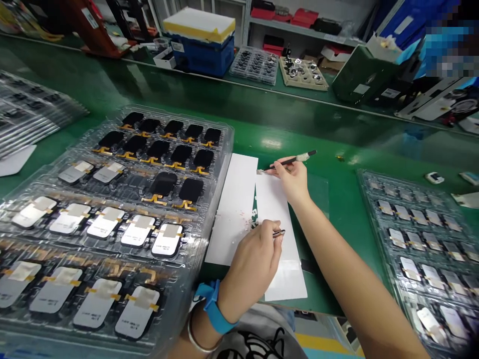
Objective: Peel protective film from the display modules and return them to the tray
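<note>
My left hand [258, 259], with a blue strap at the wrist, is closed over the lower part of the white sheets. A short end of a slim dark metal tool [279, 233] sticks out of its fingers; the rest is hidden. Farther forward, my right hand [294, 182] pinches a slim black pen-like tool [288, 162] wrapped in whitish material near its back end. Its front points left, near the top of the right white sheet [282, 279]. Beside that lies the left white sheet [235, 199], with small reddish specks and white scraps [254, 217] near its edge.
At left, a stacked clear tray [220, 199] holds rows of small screens, some black side up, others silver. Another clear tray [374, 224] of silver parts sits at right. Along the back shelf stand a blue box [204, 55], a beige parts tray [303, 75] and a green box [364, 75].
</note>
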`<state>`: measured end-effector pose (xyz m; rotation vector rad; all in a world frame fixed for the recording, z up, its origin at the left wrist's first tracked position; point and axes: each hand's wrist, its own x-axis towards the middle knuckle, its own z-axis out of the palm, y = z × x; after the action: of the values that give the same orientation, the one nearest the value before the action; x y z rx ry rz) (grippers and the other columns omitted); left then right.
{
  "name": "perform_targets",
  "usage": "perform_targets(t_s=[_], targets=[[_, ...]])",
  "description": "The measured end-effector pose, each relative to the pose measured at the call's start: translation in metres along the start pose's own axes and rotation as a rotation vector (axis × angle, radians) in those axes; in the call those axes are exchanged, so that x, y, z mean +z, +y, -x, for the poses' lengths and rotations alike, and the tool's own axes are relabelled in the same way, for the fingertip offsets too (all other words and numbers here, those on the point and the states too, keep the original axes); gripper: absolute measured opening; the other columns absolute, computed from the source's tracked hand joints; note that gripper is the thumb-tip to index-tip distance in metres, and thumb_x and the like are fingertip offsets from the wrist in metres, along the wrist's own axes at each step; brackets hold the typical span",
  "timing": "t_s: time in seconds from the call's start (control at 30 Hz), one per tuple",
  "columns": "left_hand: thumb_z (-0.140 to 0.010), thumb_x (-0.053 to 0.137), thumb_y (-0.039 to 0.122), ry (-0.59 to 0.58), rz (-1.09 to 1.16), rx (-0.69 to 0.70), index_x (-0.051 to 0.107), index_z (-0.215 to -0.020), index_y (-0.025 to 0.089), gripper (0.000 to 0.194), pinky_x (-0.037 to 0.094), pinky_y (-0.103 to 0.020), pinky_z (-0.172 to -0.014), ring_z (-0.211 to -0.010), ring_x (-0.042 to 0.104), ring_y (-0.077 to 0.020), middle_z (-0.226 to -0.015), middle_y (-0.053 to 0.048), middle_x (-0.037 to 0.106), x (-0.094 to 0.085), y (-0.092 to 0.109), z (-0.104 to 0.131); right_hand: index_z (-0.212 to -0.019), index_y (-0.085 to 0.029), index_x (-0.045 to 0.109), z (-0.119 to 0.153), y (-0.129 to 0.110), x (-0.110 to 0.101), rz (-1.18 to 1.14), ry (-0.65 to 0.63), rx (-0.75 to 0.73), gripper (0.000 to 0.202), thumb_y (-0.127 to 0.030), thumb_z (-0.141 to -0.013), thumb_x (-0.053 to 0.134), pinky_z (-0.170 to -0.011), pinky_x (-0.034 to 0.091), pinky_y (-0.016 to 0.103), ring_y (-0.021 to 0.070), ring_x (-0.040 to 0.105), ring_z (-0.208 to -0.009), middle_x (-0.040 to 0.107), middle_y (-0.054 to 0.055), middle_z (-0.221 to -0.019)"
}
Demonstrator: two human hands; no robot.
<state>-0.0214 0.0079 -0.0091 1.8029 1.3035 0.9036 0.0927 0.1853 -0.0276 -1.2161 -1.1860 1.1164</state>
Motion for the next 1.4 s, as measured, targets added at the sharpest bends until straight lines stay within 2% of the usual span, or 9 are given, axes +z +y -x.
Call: perform_targets(t_s=[0.23, 0.37, 0.43, 0.53, 0.63, 0.73, 0.87, 1.07, 1.4], targets=[[-0.101, 0.04, 0.019, 0.013, 0.018, -0.015, 0.047, -0.11, 0.02, 0.011, 0.054, -0.042, -0.083, -0.102, 0.066, -0.0269, -0.11, -0.012, 0.067, -0.002, 0.001, -0.001, -0.08, -0.018, 0.057, 0.024, -0.035, 0.0, -0.066, -0.084, 0.018, 0.033, -0.036, -0.069, 0.083, -0.078, 0.062, 0.036, 0.0176, 0.071, -0.067, 0.071, 0.005, -0.077], [-0.099, 0.047, 0.022, 0.112, 0.166, -0.05, 0.05, -0.098, 0.022, 0.003, 0.05, -0.035, -0.08, -0.092, 0.066, -0.0222, -0.096, -0.005, 0.068, -0.005, 0.004, -0.002, -0.089, -0.019, 0.056, 0.077, -0.055, -0.018, -0.134, 0.07, -0.046, 0.033, -0.036, -0.075, 0.081, -0.081, 0.062, 0.033, 0.0166, 0.072, -0.075, 0.072, 0.006, -0.085], [-0.1, 0.049, 0.024, 0.153, 0.328, -0.101, 0.049, -0.097, 0.022, 0.004, 0.048, -0.03, -0.076, -0.084, 0.067, -0.0182, -0.09, -0.003, 0.067, -0.007, 0.006, -0.001, -0.089, -0.018, 0.056, 0.112, -0.059, -0.026, -0.203, 0.195, -0.079, 0.031, -0.033, -0.077, 0.081, -0.072, 0.063, 0.029, 0.0175, 0.073, -0.073, 0.073, 0.006, -0.083], [-0.102, 0.048, 0.029, 0.134, 0.603, -0.192, 0.043, -0.096, 0.023, 0.01, 0.045, -0.022, -0.062, -0.064, 0.061, -0.0119, -0.077, 0.001, 0.066, -0.009, 0.01, 0.0, -0.09, -0.018, 0.056, 0.158, -0.057, -0.028, -0.277, 0.352, -0.092, 0.025, -0.029, -0.082, 0.078, -0.063, 0.064, 0.028, 0.0213, 0.075, -0.076, 0.073, 0.005, -0.08], [-0.104, 0.043, 0.031, 0.058, 0.822, -0.222, 0.038, -0.095, 0.024, 0.013, 0.036, -0.018, -0.05, -0.047, 0.046, -0.0075, -0.064, 0.006, 0.06, -0.01, 0.012, 0.001, -0.09, -0.018, 0.055, 0.184, -0.05, -0.021, -0.303, 0.421, -0.123, 0.019, -0.027, -0.088, 0.072, -0.065, 0.065, 0.027, 0.0214, 0.075, -0.076, 0.073, 0.004, -0.082], [-0.105, 0.041, 0.032, 0.015, 0.936, -0.219, 0.04, -0.099, 0.024, 0.01, 0.031, -0.016, -0.048, -0.048, 0.042, -0.0061, -0.066, 0.006, 0.056, -0.008, 0.014, 0.002, -0.09, -0.018, 0.054, 0.193, -0.044, -0.013, -0.33, 0.422, -0.136, 0.014, -0.024, -0.092, 0.067, -0.067, 0.065, 0.028, 0.0211, 0.075, -0.078, 0.072, 0.003, -0.085], [-0.105, 0.039, 0.04, 0.022, 0.966, -0.229, 0.045, -0.105, 0.024, 0.017, 0.036, -0.018, -0.057, -0.063, 0.047, -0.0082, -0.075, 0.003, 0.055, -0.006, 0.015, 0.005, -0.092, -0.019, 0.055, 0.196, -0.04, -0.007, -0.346, 0.442, -0.17, 0.011, -0.021, -0.093, 0.065, -0.07, 0.065, 0.027, 0.0196, 0.075, -0.082, 0.071, 0.002, -0.087], [-0.105, 0.04, 0.041, 0.01, 0.953, -0.211, 0.048, -0.111, 0.026, 0.017, 0.04, -0.02, -0.068, -0.067, 0.042, -0.0094, -0.073, 0.004, 0.045, -0.006, 0.014, 0.007, -0.095, -0.02, 0.054, 0.194, -0.037, -0.003, -0.342, 0.434, -0.222, 0.009, -0.016, -0.094, 0.063, -0.07, 0.065, 0.026, 0.0182, 0.075, -0.083, 0.073, 0.002, -0.088], [-0.107, 0.037, 0.038, -0.024, 1.005, -0.22, 0.05, -0.108, 0.027, 0.016, 0.038, -0.017, -0.062, -0.065, 0.041, -0.0069, -0.083, 0.003, 0.046, -0.005, 0.015, 0.005, -0.094, -0.02, 0.053, 0.191, -0.033, -0.003, -0.313, 0.431, -0.218, 0.01, -0.018, -0.094, 0.063, -0.073, 0.064, 0.026, 0.0176, 0.075, -0.084, 0.072, 0.001, -0.088]])
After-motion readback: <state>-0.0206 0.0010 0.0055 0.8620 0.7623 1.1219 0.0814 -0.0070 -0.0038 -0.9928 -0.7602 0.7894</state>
